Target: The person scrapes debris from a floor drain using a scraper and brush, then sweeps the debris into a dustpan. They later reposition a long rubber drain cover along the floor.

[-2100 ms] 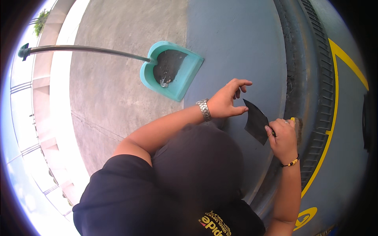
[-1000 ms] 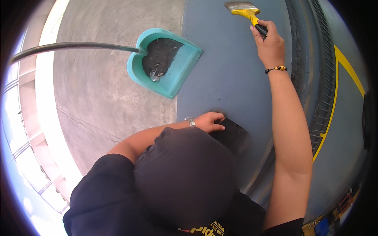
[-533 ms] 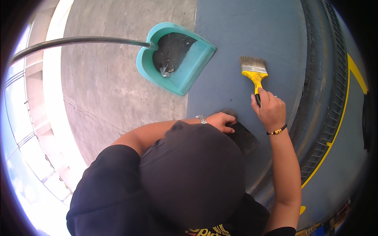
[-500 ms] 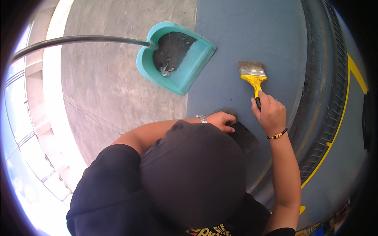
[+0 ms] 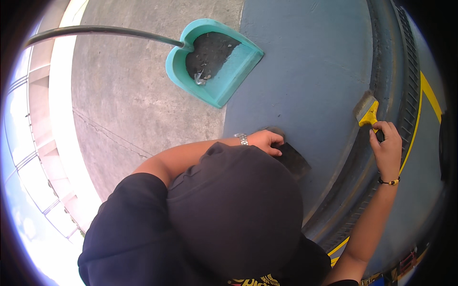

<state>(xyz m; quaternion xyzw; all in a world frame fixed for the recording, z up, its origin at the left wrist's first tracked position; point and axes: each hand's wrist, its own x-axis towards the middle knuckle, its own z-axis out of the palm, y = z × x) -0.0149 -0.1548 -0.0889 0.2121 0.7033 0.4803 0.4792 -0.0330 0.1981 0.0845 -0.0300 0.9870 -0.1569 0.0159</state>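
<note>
My right hand (image 5: 389, 148) is closed around the handle of a paintbrush (image 5: 368, 114) with a yellow body and a grey ferrule. Its bristles rest against the dark groove (image 5: 377, 62) along the right side of the blue-grey floor. My left hand (image 5: 266, 142) is low over the floor at the middle, its fingers curled onto a dark flat sheet (image 5: 296, 161). The hooded head in the foreground hides part of that sheet. Beyond my left hand lies a teal dustpan (image 5: 232, 71) holding dark dirt (image 5: 205, 55) and some pale scraps.
The dustpan's long metal handle (image 5: 105, 30) stretches left over bare concrete (image 5: 124, 86). At the right runs a ribbed dark strip (image 5: 411, 81), with a yellow line (image 5: 431, 97) beside it. A pale ledge (image 5: 64, 109) borders the concrete on the left.
My right hand has carried the paintbrush to the right, from the blue-grey floor to the dark groove, and tilted it. My left hand stays on the dark sheet, nearly in place.
</note>
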